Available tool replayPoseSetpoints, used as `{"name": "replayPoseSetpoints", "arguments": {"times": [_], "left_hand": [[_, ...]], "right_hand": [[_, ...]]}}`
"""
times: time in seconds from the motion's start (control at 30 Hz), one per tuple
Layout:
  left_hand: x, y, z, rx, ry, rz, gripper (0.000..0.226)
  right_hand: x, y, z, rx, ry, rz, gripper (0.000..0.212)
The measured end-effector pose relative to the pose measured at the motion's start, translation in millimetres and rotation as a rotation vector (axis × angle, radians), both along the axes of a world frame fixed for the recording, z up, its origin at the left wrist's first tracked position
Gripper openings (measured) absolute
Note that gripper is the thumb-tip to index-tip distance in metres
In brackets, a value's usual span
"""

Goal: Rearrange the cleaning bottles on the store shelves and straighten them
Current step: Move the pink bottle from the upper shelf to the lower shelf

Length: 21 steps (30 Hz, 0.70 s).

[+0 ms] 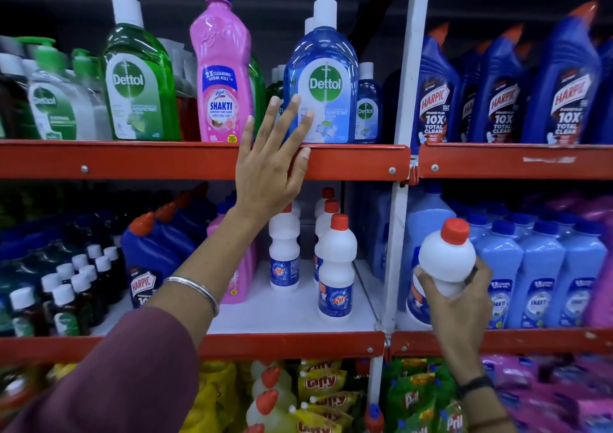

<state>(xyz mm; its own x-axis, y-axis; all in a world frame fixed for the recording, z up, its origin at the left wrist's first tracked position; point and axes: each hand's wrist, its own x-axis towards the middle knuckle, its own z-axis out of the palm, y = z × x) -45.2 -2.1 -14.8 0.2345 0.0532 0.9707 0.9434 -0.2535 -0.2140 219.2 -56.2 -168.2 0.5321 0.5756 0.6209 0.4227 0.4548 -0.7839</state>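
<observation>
Cleaning bottles fill two levels of red-edged store shelving divided by a white upright post (403, 154). On the upper shelf (166, 160) a blue Dettol bottle (323, 78) stands upright at the front edge, just right of a pink Shakti bottle (222, 68), with a narrow gap between them. The left hand (270, 167) is raised flat before that gap, fingers spread apart and holding nothing; its fingertips (306, 116) overlap the Dettol bottle's lower left side, though contact cannot be told. The right hand (461, 296) has its grip closed around the body of a white Rin bottle (446, 260) with a red cap, held tilted in front of the post at the middle shelf's level. On the middle shelf (292, 313), left of the post, more white red-capped bottles (335, 267) stand in loose rows with bare white shelf around them. Right of the post, light blue bottles (537, 273) stand packed close.
</observation>
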Motion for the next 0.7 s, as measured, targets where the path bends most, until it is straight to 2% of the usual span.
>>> {"name": "replayPoseSetpoints", "arguments": {"times": [0.13, 0.33, 0.53, 0.7], "left_hand": [[-34.4, -11.9, -3.9, 0.012, -0.096, 0.043, 0.049], [-90.9, -25.1, -12.0, -0.059, -0.171, 0.158, 0.051], [-118.9, -16.4, -19.8, -0.056, -0.014, 0.213, 0.050], [-119.0, -9.9, -20.5, 0.010, -0.022, 0.195, 0.049]], "right_hand": [[-20.8, -21.9, 22.2, 0.007, -0.042, 0.051, 0.071], [-83.1, -33.7, 34.5, -0.052, -0.025, 0.295, 0.066], [-153.8, -13.4, 27.4, -0.085, -0.054, 0.406, 0.067], [-184.8, 14.8, 16.2, -0.109, -0.064, 0.350, 0.067]]}}
